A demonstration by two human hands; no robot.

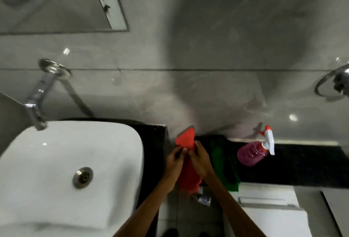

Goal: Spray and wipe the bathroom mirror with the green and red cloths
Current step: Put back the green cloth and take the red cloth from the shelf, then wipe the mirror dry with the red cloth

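Note:
Both hands hold the red cloth (186,140) in front of the wall, right of the basin. My left hand (174,163) pinches its left edge and my right hand (200,159) grips its middle; the cloth's lower part hangs between my wrists. The green cloth (223,163) lies crumpled on the black counter just right of my right hand. A spray bottle (254,151) with pink liquid and a white and red trigger lies on its side further right. The mirror (56,0) hangs on the wall at the upper left, only its lower right corner showing.
A white basin (75,161) fills the lower left, with a chrome wall tap (40,93) above it. The black counter (302,165) runs to the right. A chrome towel ring (332,83) is on the wall at far right. A white cabinet or lid (268,208) sits below the counter.

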